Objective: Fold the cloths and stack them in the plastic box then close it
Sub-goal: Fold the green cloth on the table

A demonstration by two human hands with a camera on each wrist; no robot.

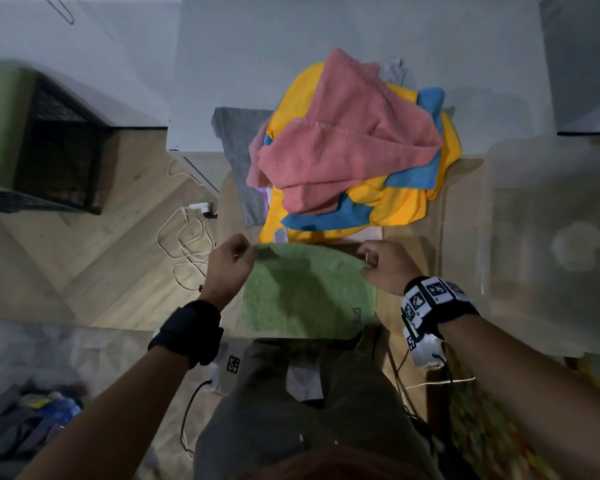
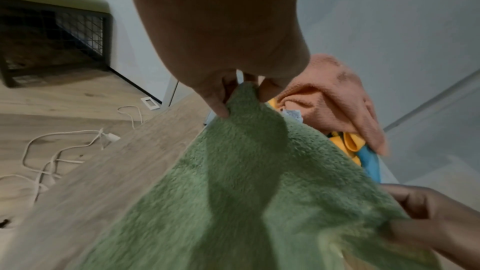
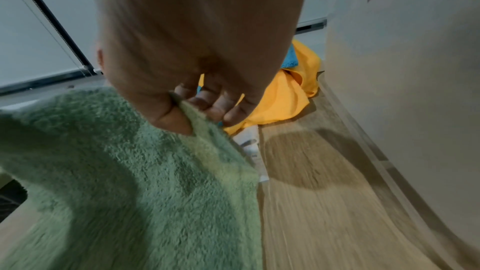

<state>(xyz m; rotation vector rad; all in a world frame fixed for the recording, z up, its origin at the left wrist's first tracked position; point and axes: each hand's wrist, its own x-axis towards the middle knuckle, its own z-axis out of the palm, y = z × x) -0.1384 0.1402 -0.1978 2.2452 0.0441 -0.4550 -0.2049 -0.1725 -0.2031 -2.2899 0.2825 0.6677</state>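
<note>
A fluffy green cloth (image 1: 309,292) hangs in front of me over the near edge of the wooden table (image 1: 461,202). My left hand (image 1: 231,261) pinches its top left corner, thumb and fingers closed on the green cloth (image 2: 259,171). My right hand (image 1: 381,265) pinches the top right corner of the green cloth (image 3: 130,171). Beyond it lies a heap of unfolded cloths: a pink one (image 1: 347,140) on top, yellow (image 1: 395,202) and blue (image 1: 329,216) ones beneath, a grey one (image 1: 239,147) at the left. The clear plastic box (image 1: 548,237) stands at the right.
White cables (image 1: 187,237) trail over the wooden floor to the left of the table. A black wire-mesh stand (image 1: 59,150) sits at the far left. A white card (image 3: 253,151) lies on the table beside the heap. A pale wall is behind the heap.
</note>
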